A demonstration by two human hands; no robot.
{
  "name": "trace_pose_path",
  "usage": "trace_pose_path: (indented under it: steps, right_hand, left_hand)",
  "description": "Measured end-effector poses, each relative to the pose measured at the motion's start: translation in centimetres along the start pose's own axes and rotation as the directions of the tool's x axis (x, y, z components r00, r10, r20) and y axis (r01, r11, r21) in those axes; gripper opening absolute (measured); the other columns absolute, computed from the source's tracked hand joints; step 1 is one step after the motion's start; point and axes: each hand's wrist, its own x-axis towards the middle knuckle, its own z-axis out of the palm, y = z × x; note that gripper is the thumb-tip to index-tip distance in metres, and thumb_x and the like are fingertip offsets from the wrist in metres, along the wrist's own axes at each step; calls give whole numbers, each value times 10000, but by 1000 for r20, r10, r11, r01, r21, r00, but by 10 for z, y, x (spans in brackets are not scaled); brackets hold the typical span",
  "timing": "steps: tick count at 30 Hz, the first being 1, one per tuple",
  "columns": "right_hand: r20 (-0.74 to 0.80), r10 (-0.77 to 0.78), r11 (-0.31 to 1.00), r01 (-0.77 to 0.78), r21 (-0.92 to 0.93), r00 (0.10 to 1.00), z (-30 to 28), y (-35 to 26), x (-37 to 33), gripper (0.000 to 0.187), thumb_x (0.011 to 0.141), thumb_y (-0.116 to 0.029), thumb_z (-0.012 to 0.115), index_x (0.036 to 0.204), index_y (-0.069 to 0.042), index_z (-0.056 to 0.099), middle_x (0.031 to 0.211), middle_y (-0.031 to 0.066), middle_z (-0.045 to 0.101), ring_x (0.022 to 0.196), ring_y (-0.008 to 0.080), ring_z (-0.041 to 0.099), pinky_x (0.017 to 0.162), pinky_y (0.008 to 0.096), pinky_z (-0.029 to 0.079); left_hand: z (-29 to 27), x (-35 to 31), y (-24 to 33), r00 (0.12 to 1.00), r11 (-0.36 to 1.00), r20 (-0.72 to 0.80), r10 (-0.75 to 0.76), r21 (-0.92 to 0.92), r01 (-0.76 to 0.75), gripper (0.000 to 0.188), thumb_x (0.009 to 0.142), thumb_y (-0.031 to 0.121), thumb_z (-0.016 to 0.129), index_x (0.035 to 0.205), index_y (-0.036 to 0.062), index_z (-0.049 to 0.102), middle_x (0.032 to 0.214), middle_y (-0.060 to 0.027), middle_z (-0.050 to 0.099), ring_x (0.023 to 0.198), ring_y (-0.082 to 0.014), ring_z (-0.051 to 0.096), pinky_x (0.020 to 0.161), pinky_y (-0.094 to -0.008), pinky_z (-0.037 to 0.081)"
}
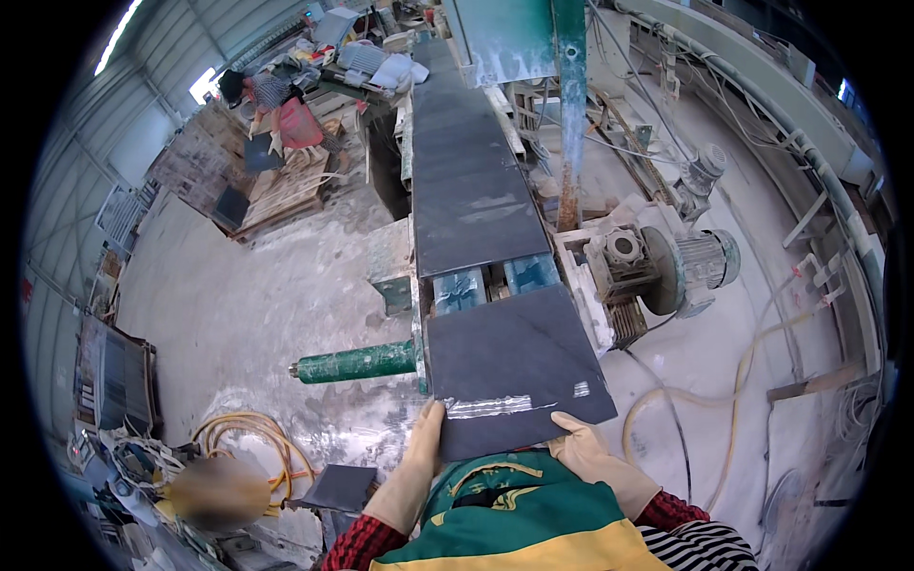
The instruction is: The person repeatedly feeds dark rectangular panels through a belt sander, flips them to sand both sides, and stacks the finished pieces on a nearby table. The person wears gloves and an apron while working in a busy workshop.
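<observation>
A dark grey stone slab (pixel 514 357) lies level in front of me, its near edge close to my green and yellow apron (pixel 514 519). Wet, shiny streaks cross its near part. My left hand (pixel 419 457), in a cream rubber glove, grips the slab's near left edge. At the near right, my gloved right hand (pixel 595 457) holds the edge with the thumb on top; the fingers underneath are hidden. Beyond a gap showing blue-green rollers (pixel 460 290), another dark slab (pixel 476 205) rests on the conveyor line.
A green roller cylinder (pixel 357 364) juts out left of the line. Motors (pixel 666 266) stand to the right, with hoses (pixel 733 400) on the floor. Coiled yellow hose (pixel 249 423) lies at left. Farther off, a person (pixel 281 109) bends over a wooden pallet (pixel 286 195), holding a dark slab.
</observation>
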Motion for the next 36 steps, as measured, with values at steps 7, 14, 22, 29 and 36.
trace_pose_path:
  steps: [7,14,22,29,36]
  right_hand:
    - [-21,-110,991,112,73,994,3,-2,35,301,967,52,523,1268,64,521,1297,203,562,1240,332,562,1096,455,474]
    - [-177,-98,990,114,86,979,23,-3,70,302,950,68,547,1251,49,536,1279,193,578,1201,347,591,1068,486,507]
    - [-177,-111,992,119,36,978,23,-3,89,321,951,41,550,1272,24,543,1315,167,581,1223,325,582,1069,465,499]
    - [-217,-132,991,137,9,967,28,-6,95,317,955,32,542,1272,17,546,1317,160,584,1210,309,595,1054,438,510]
    - [-194,-150,987,157,25,970,22,-7,108,304,953,38,536,1256,28,559,1292,161,605,1207,318,599,1052,441,509]
  left_hand:
    - [10,26,-5,954,952,-21,299,83,-296,472,1045,229,479,1461,10,445,1334,-90,578,1168,-168,551,982,-299,464]
    - [6,64,21,933,932,-50,355,102,-349,441,1042,161,490,1441,-24,456,1313,-82,607,1174,-152,560,980,-274,463]
    - [7,76,37,925,917,18,380,120,-379,414,1060,134,437,1455,16,464,1357,-83,590,1210,-155,552,1033,-278,431]
    - [-2,92,27,896,877,4,444,203,-435,413,1051,129,439,1441,2,482,1372,-98,582,1234,-175,540,1050,-285,409]
    - [-7,105,30,900,858,-6,436,304,-414,429,1042,140,436,1444,-2,477,1378,-121,578,1245,-196,536,1058,-291,400]
